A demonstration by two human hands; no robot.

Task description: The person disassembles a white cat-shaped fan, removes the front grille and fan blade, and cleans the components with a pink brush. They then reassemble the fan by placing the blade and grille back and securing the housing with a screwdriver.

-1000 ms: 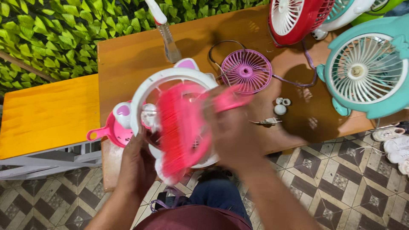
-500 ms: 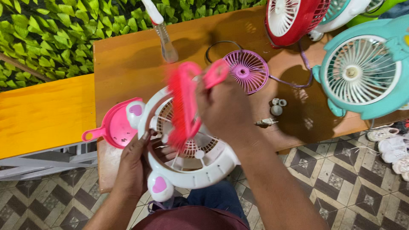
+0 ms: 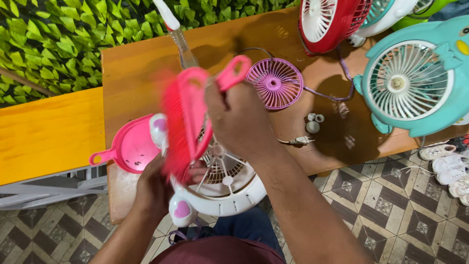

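My right hand (image 3: pixel 239 122) grips a pink brush (image 3: pixel 188 117) by its looped handle; the red bristles are motion-blurred over a white fan (image 3: pixel 229 193) with pink paw feet. My left hand (image 3: pixel 159 188) holds that fan's left edge, tilted toward me over the table's near edge. The fan's front grille is off and its spokes and hub show. A pink dustpan (image 3: pixel 129 146) lies just left of the fan on the wooden table (image 3: pixel 132 73).
A purple fan grille (image 3: pixel 276 83) with its cord, small white caps (image 3: pixel 312 122) and a screw lie mid-table. A red fan (image 3: pixel 327 19) and a teal fan (image 3: pixel 415 83) stand at the right. An orange bench (image 3: pixel 49 132) sits left; shoes (image 3: pixel 447 166) on the tiled floor.
The brush has swung up and left across the fan. The fan has turned in my left hand, and the dustpan now sits beside it.
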